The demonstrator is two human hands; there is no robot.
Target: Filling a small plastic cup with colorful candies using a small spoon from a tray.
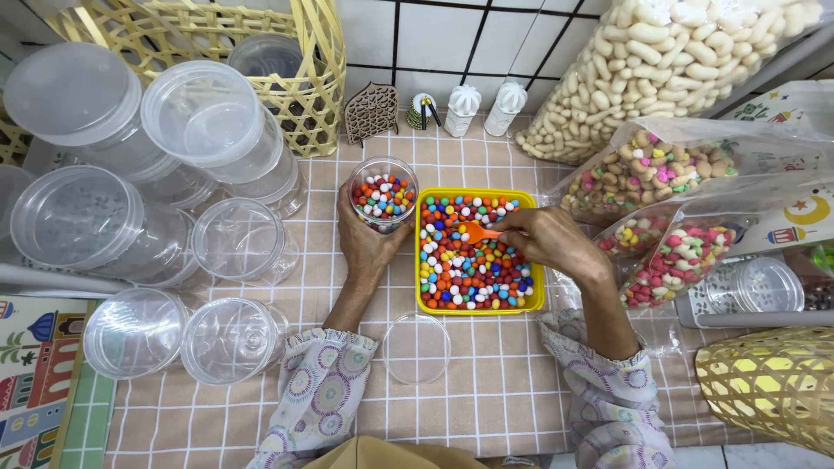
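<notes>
My left hand (367, 247) wraps around a small clear jar (383, 193) that is partly filled with coloured candy balls. To its right sits a yellow square tray (420, 295) full of the same multicoloured candies. My right hand (546, 236) is over the tray, holding a small orange scoop (478, 232) whose bowl points left just above the candies. A clear round lid (417, 348) lies flat on the checked cloth below the tray, between my forearms.
Several empty clear jars (139, 252) crowd the left. A woven yellow basket (261, 61) stands behind them, another basket (773, 382) at bottom right. Bags of snacks (660, 174) lie at the right. Small ornaments (460, 108) line the tiled wall.
</notes>
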